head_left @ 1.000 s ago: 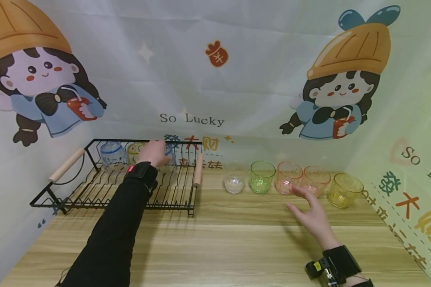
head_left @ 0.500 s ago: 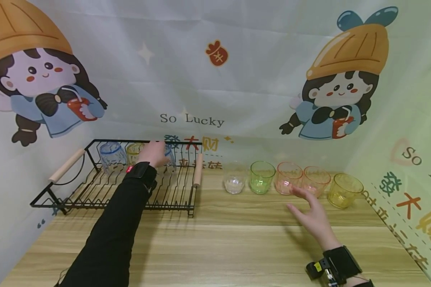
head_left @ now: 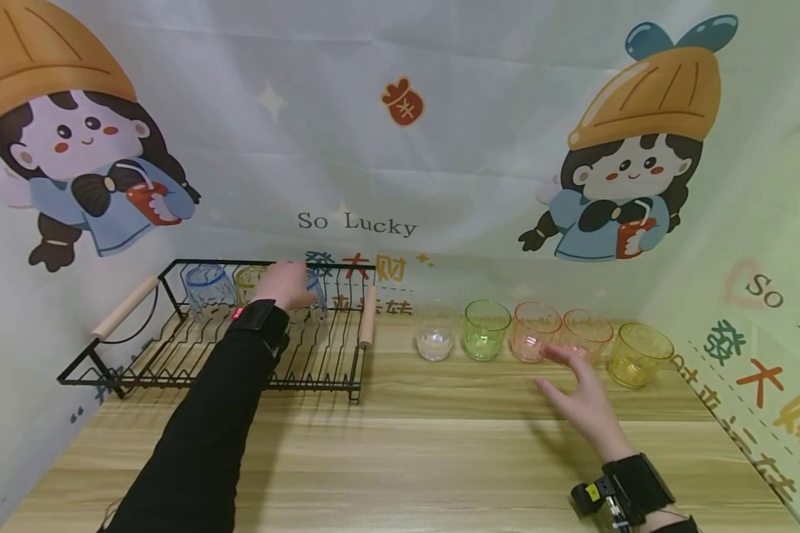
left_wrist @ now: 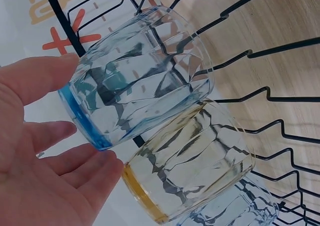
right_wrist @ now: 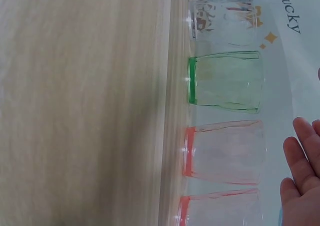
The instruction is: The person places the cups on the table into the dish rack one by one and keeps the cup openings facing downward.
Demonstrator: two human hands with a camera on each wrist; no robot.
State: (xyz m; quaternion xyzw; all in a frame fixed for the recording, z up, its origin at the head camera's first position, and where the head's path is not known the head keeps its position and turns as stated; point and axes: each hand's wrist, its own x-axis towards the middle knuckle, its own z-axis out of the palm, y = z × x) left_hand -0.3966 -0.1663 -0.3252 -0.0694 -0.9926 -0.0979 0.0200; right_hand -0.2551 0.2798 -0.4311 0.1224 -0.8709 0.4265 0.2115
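My left hand (head_left: 285,285) reaches into the back of the black wire rack (head_left: 173,383). In the left wrist view its thumb and fingertips grip the blue base of a clear faceted glass (left_wrist: 145,75), turned mouth down among the wires. Beside it stand a glass with a yellow base (left_wrist: 192,161) and another blue-based glass (head_left: 208,292), both also inverted. My right hand (head_left: 583,403) hovers with fingers spread and holds nothing, just in front of two pink glasses (head_left: 532,333). In the right wrist view some of its fingers show at the right edge.
Along the back of the wooden table (head_left: 400,466) stand a colourless glass (head_left: 435,337), a green glass (head_left: 487,333) and, at the far right, a yellow glass (head_left: 640,355). Wooden handles (head_left: 369,317) flank the rack. A printed cloth (head_left: 473,185) hangs behind.
The left hand stays at the same glass, its forearm shifted very slightly. The right hand barely moves, and the view tilts a little.
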